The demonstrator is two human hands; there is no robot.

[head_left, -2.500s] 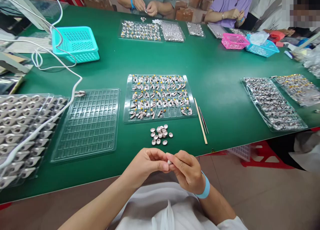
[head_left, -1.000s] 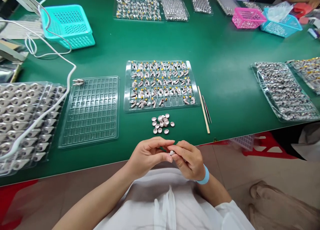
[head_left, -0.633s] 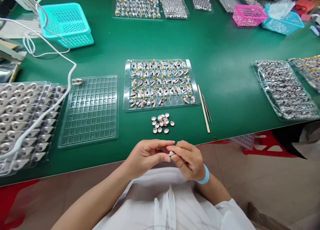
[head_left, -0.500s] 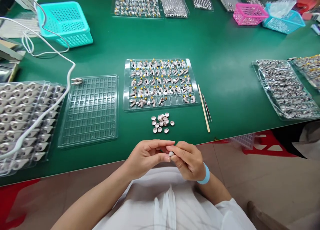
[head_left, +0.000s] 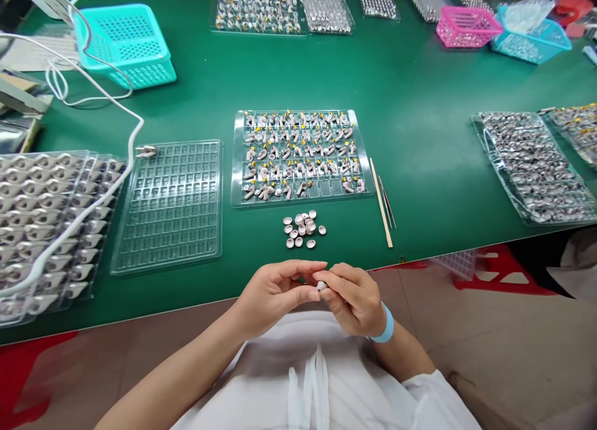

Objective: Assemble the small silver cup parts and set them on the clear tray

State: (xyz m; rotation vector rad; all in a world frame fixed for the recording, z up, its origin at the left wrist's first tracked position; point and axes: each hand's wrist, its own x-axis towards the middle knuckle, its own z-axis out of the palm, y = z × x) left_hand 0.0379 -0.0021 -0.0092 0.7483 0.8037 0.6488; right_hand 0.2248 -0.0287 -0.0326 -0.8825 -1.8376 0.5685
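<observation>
Just beyond the table's front edge, my two hands meet over a small pale part (head_left: 321, 285), mostly hidden by fingers. My right hand (head_left: 353, 298) pinches it, with a light blue band at the wrist. From the other side my left hand (head_left: 278, 293) curves in, its thumb tip and forefinger on either side of the part. A loose pile of small round pale caps (head_left: 302, 228) lies on the green table ahead of the hands. Behind it sits a clear tray (head_left: 239, 168) with rows of curved grey pieces, some with yellow bits; a few front-row pockets are bare.
Tweezers (head_left: 387, 201) and a thin wooden stick (head_left: 381, 203) lie right of the tray. Leftward are a clear tray with one piece (head_left: 168, 218), stacked trays of grey shells (head_left: 41, 231), a white cable (head_left: 133, 131) and a turquoise basket (head_left: 124, 44). Filled trays (head_left: 536, 168) stand right.
Both hands keep nearly the same pose around the small part, with slight finger movement. The whole view has shifted a little; nothing on the table has been moved.
</observation>
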